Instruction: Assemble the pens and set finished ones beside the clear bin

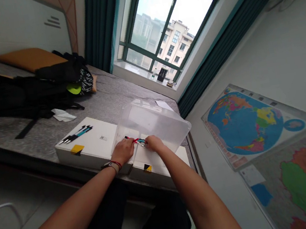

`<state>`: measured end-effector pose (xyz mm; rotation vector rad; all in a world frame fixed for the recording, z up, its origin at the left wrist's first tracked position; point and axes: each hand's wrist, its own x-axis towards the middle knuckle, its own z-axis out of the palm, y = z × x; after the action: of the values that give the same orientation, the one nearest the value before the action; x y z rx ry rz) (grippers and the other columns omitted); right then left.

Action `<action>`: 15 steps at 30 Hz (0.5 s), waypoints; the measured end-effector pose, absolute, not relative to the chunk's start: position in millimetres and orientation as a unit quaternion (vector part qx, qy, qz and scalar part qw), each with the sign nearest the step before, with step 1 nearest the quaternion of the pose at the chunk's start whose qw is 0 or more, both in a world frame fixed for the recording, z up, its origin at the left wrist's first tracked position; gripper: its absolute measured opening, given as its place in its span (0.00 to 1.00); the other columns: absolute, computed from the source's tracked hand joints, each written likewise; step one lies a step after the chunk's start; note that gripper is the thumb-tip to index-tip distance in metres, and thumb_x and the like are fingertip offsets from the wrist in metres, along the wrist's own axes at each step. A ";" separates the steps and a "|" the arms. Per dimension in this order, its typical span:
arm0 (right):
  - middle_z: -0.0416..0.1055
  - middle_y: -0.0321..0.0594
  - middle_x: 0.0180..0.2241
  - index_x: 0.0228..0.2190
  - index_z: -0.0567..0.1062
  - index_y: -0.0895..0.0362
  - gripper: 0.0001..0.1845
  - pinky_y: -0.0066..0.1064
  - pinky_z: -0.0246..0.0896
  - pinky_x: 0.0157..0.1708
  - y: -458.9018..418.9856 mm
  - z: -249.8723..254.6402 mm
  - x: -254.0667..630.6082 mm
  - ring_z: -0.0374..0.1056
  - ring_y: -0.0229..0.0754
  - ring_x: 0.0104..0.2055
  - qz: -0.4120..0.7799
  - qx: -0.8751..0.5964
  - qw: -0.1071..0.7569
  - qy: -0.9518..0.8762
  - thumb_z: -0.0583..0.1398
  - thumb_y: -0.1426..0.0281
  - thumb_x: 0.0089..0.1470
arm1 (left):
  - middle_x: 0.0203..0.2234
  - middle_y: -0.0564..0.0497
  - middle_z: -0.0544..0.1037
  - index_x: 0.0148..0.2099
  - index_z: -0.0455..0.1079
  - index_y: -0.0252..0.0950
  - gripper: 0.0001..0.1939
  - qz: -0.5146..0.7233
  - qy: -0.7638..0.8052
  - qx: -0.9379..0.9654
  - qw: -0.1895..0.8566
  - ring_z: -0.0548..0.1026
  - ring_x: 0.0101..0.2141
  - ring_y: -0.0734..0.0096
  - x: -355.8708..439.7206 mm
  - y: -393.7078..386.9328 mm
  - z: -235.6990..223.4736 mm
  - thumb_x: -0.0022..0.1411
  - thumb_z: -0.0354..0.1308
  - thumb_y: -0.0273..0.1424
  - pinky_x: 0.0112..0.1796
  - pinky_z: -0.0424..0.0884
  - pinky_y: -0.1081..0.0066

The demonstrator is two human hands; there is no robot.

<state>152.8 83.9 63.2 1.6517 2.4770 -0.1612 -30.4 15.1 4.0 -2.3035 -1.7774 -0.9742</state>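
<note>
My left hand [124, 151], with a watch and a red cord at the wrist, is closed with a red pen [135, 140] at its fingertips. Facing it, my right hand [153, 143] is closed around the end of a teal pen [141, 140]. The pens meet between the hands; exactly where each finger presses is too small to tell. Below both hands are white boxes [141, 157]. A clear plastic container [154, 120] stands tilted just behind them. To the left, several pens [77, 135] lie side by side on a white box [101, 128].
The boxes stand along the front edge of a grey table [107, 89]. Farther left lie a black backpack [20, 91], a crumpled tissue [64, 115] and an orange-brown folder [30, 59]. A wall with a world map [248, 122] closes off the right side.
</note>
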 end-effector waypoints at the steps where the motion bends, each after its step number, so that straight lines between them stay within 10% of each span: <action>1: 0.77 0.49 0.43 0.40 0.81 0.54 0.14 0.30 0.63 0.40 84.2 65.0 152.5 0.73 0.47 0.44 -0.050 0.554 0.087 0.827 0.58 0.73 0.54 | 0.36 0.42 0.77 0.49 0.69 0.35 0.14 -0.316 -0.579 -0.751 0.038 0.73 0.39 0.59 -30.4 14.9 4.6 0.68 0.46 0.32 0.40 0.67 0.64; 15: 0.78 0.49 0.41 0.35 0.82 0.55 0.11 0.29 0.63 0.39 86.9 78.7 155.0 0.73 0.47 0.43 -0.037 0.551 0.048 0.832 0.59 0.75 0.52 | 0.35 0.41 0.76 0.49 0.69 0.34 0.14 -0.333 -0.578 -0.745 0.018 0.73 0.40 0.57 -31.5 15.8 2.5 0.67 0.47 0.31 0.41 0.68 0.62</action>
<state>155.0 86.9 78.7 1.6797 2.5388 -0.1115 -31.5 15.8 2.5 -2.3142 -1.7943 -1.0337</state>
